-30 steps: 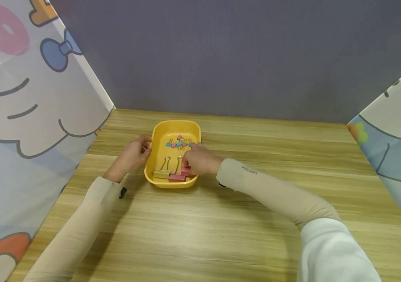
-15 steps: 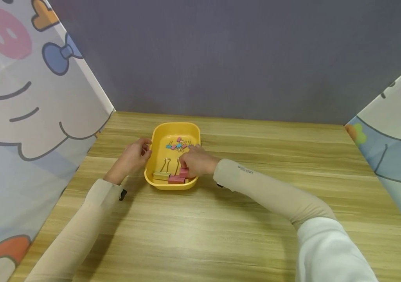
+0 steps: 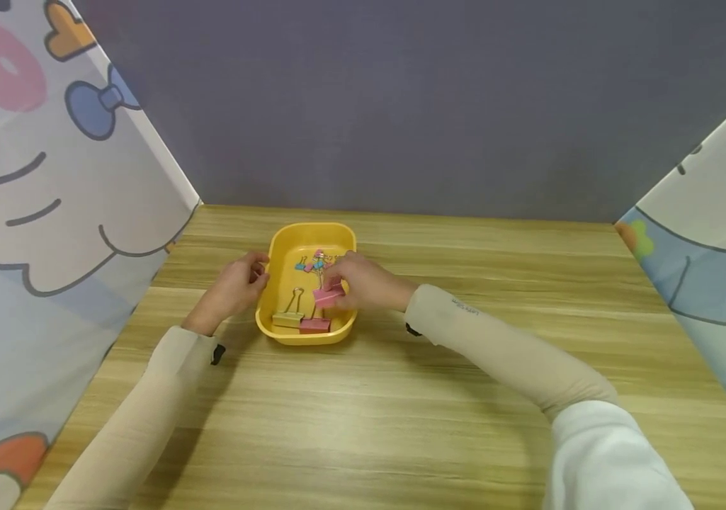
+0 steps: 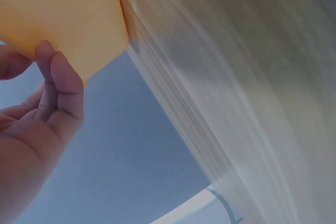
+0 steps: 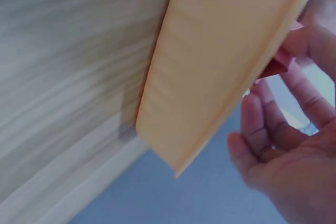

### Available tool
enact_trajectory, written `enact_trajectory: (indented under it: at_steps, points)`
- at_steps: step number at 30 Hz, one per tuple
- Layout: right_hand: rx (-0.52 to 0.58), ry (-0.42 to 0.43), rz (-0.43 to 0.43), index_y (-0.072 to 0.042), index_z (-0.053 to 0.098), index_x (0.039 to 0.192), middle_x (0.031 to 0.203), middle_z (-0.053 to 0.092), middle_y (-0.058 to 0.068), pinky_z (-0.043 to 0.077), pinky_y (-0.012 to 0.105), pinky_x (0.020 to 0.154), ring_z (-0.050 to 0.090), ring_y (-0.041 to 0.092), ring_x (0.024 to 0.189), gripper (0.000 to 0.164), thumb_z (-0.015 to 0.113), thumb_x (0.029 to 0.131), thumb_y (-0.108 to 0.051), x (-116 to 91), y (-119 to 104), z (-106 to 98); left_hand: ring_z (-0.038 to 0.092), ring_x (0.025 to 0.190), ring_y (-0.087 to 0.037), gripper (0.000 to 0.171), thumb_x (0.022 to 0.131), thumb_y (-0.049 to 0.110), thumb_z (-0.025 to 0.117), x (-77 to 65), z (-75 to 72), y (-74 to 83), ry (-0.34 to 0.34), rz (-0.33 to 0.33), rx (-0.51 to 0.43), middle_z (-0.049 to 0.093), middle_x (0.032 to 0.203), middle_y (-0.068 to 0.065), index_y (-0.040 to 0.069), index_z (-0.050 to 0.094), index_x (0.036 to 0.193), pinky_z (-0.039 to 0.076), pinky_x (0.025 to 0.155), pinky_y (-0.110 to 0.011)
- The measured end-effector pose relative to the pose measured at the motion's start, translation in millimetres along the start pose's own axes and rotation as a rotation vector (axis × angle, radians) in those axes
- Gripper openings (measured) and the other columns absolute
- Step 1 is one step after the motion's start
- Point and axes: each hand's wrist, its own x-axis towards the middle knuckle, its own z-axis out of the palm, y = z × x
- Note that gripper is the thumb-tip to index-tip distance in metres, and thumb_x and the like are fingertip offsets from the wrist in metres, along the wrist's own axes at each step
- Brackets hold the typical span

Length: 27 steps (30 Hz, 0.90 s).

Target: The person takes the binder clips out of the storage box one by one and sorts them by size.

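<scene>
My right hand [image 3: 365,281] holds a large pink binder clip [image 3: 326,296] over the right half of a yellow tray [image 3: 312,340]. In the right wrist view, the tray wall [image 5: 210,56] partly hides that clip [image 5: 274,68] between thumb and fingers. My left hand [image 3: 235,287] grips the tray's left rim with curled fingertips; in the left wrist view the fingers [image 4: 65,85] lie against the outer wall. Inside the tray, a yellow binder clip [image 3: 288,320] and a darker pink binder clip [image 3: 314,326] lie near the front. Several small coloured binder clips [image 3: 309,268] sit farther back.
The tray stands on a wood-grain table [image 3: 401,397] near its back left. A dark grey panel [image 3: 388,106] rises behind the table. Cartoon-printed panels flank it on the left [image 3: 50,283] and right [image 3: 713,255].
My right hand has lifted the large pink binder clip off the front of the tray and moved it slightly back toward the small clips. The left hand stays at the rim.
</scene>
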Motion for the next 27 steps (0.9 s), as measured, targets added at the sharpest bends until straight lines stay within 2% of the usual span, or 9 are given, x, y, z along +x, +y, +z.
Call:
enact_trajectory:
  at_steps: [3,6,13,19,27]
  points:
    - [0.028,0.025,-0.021,-0.015,0.068,0.088,0.082,0.059,-0.004,0.037,0.028,0.08,0.052,0.02,0.082,0.014,0.072,0.076,-0.011,-7,5,-7,0.06,0.086,-0.032,0.036,0.094,0.004,0.053,0.2,-0.4,-0.1,-0.007,-0.005,-0.008,0.059,0.099,-0.023,-0.01,0.047,0.126,0.052,0.071,-0.042]
    - [0.068,0.052,-0.008,-0.014,0.068,0.092,0.086,0.058,-0.004,0.042,0.027,0.075,0.054,0.02,0.084,0.016,0.072,0.077,-0.009,-15,10,-13,0.061,0.087,-0.033,0.036,0.093,0.004,0.054,0.6,-0.8,-0.1,-0.007,-0.008,-0.012,0.059,0.099,-0.023,-0.011,0.048,0.126,0.052,0.072,-0.043]
    - [0.081,0.158,-0.001,-0.013,0.07,0.092,0.087,0.06,-0.005,0.042,0.031,0.083,0.056,0.023,0.088,0.016,0.074,0.078,-0.01,-36,25,-29,0.06,0.086,-0.032,0.035,0.093,0.004,0.054,0.8,-0.9,0.8,-0.004,-0.005,-0.014,0.059,0.098,-0.022,-0.01,0.048,0.125,0.052,0.072,-0.043]
    - [0.097,0.224,0.056,-0.013,0.069,0.093,0.088,0.061,-0.004,0.045,0.038,0.083,0.058,0.024,0.089,0.018,0.076,0.076,-0.008,-56,46,-39,0.06,0.086,-0.031,0.035,0.093,0.004,0.054,2.4,2.4,2.2,0.003,0.004,-0.01,0.059,0.098,-0.021,-0.01,0.049,0.124,0.051,0.073,-0.043]
    - [0.087,0.257,0.146,-0.012,0.069,0.095,0.094,0.063,-0.001,0.046,0.038,0.082,0.059,0.024,0.09,0.021,0.077,0.077,-0.007,-75,73,-45,0.06,0.086,-0.03,0.034,0.093,0.004,0.054,4.1,5.2,6.0,-0.001,0.006,-0.012,0.06,0.098,-0.021,-0.01,0.05,0.124,0.052,0.072,-0.042]
